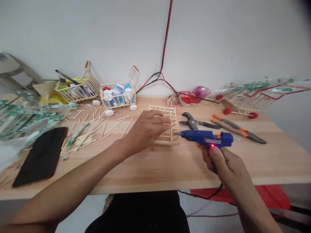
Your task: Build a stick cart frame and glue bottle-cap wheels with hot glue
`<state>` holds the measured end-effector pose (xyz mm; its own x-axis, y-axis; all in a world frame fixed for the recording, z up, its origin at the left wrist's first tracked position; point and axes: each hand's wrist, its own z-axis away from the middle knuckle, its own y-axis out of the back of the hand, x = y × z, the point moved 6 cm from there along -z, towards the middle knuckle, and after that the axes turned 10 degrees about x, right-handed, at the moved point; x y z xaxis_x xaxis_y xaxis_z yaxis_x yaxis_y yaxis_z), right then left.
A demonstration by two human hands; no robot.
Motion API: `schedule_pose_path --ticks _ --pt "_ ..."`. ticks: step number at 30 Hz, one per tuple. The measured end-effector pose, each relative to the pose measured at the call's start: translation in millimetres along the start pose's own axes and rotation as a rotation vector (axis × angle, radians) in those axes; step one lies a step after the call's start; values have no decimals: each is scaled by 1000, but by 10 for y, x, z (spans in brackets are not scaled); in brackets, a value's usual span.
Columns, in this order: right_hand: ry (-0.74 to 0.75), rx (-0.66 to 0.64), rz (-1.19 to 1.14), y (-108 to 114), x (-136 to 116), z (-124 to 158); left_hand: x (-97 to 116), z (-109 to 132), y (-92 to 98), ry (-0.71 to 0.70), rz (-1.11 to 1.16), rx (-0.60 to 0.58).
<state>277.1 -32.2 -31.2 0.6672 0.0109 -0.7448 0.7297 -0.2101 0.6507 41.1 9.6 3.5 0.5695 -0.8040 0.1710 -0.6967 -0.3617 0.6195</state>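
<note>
Glue gun [206, 138] in the right hand [225, 163], stick frame [171, 134] under the left hand [148, 129]

The right hand's grip is closed round the handle of the blue glue gun, the thumb just below a glowing red light [213, 145]. Its nozzle [177, 133] points left, at the right end of the frame. The frame sits mid-tabletop [155, 174], and the left hand's fingers spread over it; they cover so much that I cannot tell whether that grip is pinching a stick or only resting.

Behind the gun lie black pincers [191, 121] and orange-grey pliers [239, 128]. Loose sticks [85, 140] scatter to the left, beside a dark phone [41, 158]. A white-wheeled cart [120, 106] stands behind them; a red-wheeled cart [255, 103] stands far right.
</note>
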Motion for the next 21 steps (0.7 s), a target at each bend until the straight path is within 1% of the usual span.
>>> schedule_pose_path --ticks 8,17,21 --pt "66 63 139 47 -37 9 4 9 2 -3 -27 -3" --pt "163 100 223 101 -202 32 34 -1 1 -24 -44 7" --pt "196 101 224 99 -229 45 45 -4 -7 -28 -45 6"
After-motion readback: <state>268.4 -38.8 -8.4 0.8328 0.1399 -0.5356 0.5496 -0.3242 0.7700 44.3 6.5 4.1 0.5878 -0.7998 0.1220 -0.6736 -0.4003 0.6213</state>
